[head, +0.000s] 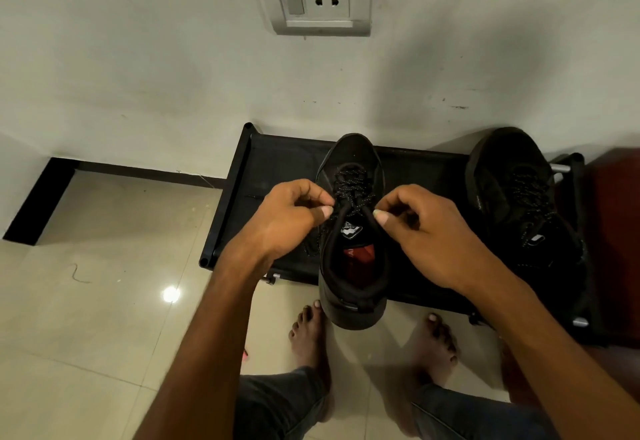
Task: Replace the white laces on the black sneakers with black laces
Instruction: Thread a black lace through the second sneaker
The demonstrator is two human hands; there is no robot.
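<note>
lacing near sneaker [351, 231] on low black rack [277, 166] | left hand [287, 218] and right hand [429, 231] each pinch a speckled black lace [353, 185] end at top eyelets | far sneaker [519, 190] already black-laced | judged nearly done: tying left | no white laces seen

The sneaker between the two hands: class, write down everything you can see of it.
The sneaker is black all over, with what looks like a fabric upper, a padded collar, a white logo on the tongue and a red patch on the insole. Black laces flecked with white criss-cross its eyelets. It rests on a low black rack, toe toward the wall, heel overhanging the near edge. The left hand and the right hand each pinch at the laces beside the tongue.
</note>
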